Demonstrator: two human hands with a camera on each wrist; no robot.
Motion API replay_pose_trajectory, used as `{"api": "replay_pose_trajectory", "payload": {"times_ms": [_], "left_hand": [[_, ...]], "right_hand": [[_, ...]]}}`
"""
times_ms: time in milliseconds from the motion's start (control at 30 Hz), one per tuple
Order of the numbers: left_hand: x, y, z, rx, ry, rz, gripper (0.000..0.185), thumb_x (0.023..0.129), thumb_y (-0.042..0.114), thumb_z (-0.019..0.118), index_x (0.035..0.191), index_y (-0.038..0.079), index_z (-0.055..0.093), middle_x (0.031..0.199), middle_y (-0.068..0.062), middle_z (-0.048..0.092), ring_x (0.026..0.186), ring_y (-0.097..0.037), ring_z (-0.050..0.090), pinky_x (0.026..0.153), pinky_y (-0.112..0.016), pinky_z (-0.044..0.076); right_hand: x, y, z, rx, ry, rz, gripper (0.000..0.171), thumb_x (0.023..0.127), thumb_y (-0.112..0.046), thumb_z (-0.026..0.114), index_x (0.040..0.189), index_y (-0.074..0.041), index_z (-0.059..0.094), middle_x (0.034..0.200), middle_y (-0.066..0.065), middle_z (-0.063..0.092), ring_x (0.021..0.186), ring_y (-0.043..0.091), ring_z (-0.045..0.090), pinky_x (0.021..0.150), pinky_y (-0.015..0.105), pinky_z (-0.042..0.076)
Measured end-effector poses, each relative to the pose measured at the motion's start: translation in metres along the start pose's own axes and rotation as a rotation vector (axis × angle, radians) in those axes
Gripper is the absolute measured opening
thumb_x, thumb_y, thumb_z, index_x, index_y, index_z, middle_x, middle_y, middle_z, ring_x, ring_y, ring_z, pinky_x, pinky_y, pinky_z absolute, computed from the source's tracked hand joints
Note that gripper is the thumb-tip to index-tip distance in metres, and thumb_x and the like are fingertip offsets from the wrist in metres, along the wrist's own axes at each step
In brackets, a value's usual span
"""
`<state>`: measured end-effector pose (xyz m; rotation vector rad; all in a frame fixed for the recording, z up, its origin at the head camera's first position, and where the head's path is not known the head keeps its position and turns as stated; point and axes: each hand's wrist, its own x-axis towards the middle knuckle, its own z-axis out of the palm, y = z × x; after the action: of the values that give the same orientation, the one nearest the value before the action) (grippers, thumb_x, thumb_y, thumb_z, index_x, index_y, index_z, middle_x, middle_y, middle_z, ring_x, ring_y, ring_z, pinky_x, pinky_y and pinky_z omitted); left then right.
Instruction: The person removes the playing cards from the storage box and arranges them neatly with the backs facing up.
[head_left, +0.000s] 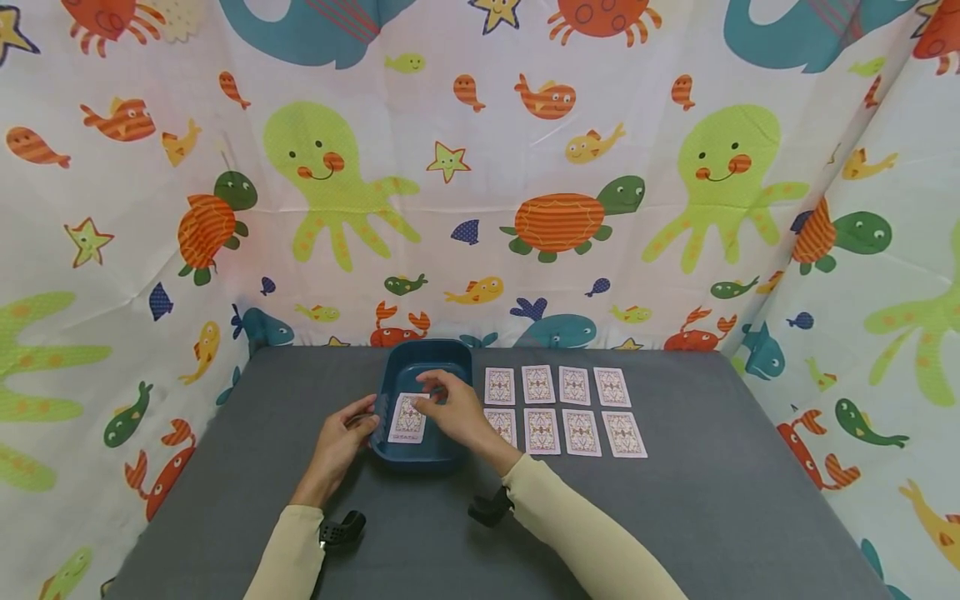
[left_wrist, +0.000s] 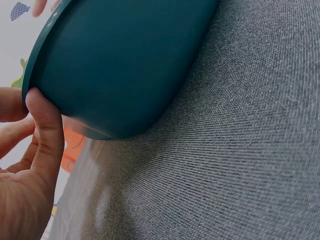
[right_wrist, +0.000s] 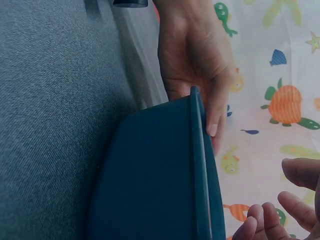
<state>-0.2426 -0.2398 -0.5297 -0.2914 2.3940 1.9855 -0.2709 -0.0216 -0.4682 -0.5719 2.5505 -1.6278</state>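
The patterned playing card [head_left: 407, 421] lies back up inside the blue rounded tray [head_left: 429, 352], toward its left wall, long axis running near to far with the far end leaning slightly right. From the right hand [head_left: 459, 410], it lies just leftward and toward the person; thumb and fingers overlap its far right corner in the head view, so this hand is the nearer. That grip is loose, the thumb standing apart from the fingers with nothing seen between them; whether it touches the card cannot be told. The left hand [head_left: 343, 437] pinches the tray's left rim, its thumb against the outer wall. Whether the card lies singly or tops a stack is unclear; the far part of the tray's floor is bare. Just right of the tray, eight more cards [head_left: 539, 384] lie on the grey bench [head_left: 420, 533] in two rows of four, the near row's leftmost partly hidden by the right hand.
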Motion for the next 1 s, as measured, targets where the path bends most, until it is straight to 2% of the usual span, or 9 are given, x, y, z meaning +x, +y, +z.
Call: {"api": "replay_pose_trajectory", "payload": {"times_ms": [167, 467, 667, 800, 1000], "left_hand": [[0.000, 0.001, -0.001, -0.011, -0.006, 0.002, 0.047, 0.098, 0.013, 0.058, 0.144, 0.013, 0.049, 0.139, -0.016, 0.050, 0.113, -0.029, 0.055, 0.077, -0.026, 0.051], [0.000, -0.001, -0.001, -0.014, -0.017, 0.002, 0.047, 0.098, 0.013, 0.057, 0.145, 0.013, 0.048, 0.140, -0.016, 0.049, 0.114, -0.029, 0.055, 0.078, -0.026, 0.050], [0.000, -0.001, -0.001, -0.022, -0.004, 0.008, 0.046, 0.098, 0.012, 0.058, 0.143, 0.012, 0.051, 0.138, -0.016, 0.051, 0.107, -0.022, 0.056, 0.075, -0.026, 0.050], [0.001, -0.001, 0.000, -0.007, 0.000, 0.010, 0.046, 0.098, 0.013, 0.058, 0.143, 0.013, 0.051, 0.139, -0.015, 0.051, 0.109, -0.022, 0.056, 0.077, -0.026, 0.050], [0.001, -0.001, 0.000, -0.006, 0.004, -0.007, 0.045, 0.098, 0.014, 0.059, 0.142, 0.016, 0.052, 0.138, -0.012, 0.051, 0.110, -0.023, 0.055, 0.077, -0.027, 0.049]], "right_hand": [[0.009, -0.001, 0.009, -0.045, -0.019, 0.023, 0.039, 0.089, -0.026, 0.072, 0.126, -0.018, 0.062, 0.117, 0.012, 0.064, 0.097, 0.019, 0.062, 0.077, 0.031, 0.052], [0.024, 0.008, 0.023, -0.136, -0.051, 0.072, 0.050, 0.087, -0.026, 0.074, 0.133, -0.014, 0.059, 0.118, 0.013, 0.064, 0.087, 0.016, 0.059, 0.068, 0.026, 0.048], [0.031, 0.015, 0.030, -0.218, -0.080, 0.101, 0.059, 0.084, -0.029, 0.077, 0.137, -0.012, 0.056, 0.116, 0.012, 0.063, 0.095, 0.022, 0.060, 0.077, 0.034, 0.052], [0.033, 0.020, 0.034, -0.235, -0.081, 0.148, 0.059, 0.084, -0.031, 0.078, 0.136, -0.014, 0.057, 0.117, 0.011, 0.063, 0.102, 0.024, 0.059, 0.084, 0.040, 0.052], [0.041, 0.029, 0.036, -0.220, -0.063, 0.209, 0.058, 0.083, -0.029, 0.079, 0.135, -0.012, 0.059, 0.112, 0.012, 0.065, 0.094, 0.022, 0.059, 0.083, 0.040, 0.052]]}}
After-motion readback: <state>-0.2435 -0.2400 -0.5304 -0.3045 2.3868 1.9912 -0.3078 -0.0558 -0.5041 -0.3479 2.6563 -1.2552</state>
